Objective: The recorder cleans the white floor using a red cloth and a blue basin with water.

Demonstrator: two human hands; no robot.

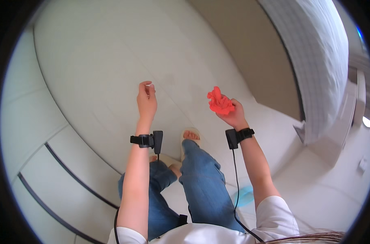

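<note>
My right hand [235, 116] holds a crumpled, bright red-orange cloth [220, 101] with ruffled edges. The cloth rests over the palm and fingers, and its folds hide most of the fingertips. To the left, my left hand [147, 99] is raised over the floor with its fingers loosely bent and the thumb a little apart. Nothing shows in it. Each wrist carries a black strap with a small dark box and a cable.
A bed with a beige side [254, 53] and pale checked bedding [315, 61] stands on the right, beside a white cabinet [339, 126]. Cabinet fronts with long black handles [67, 171] line the left. A light-blue object [245, 196] lies on the pale floor [103, 53] near my right arm.
</note>
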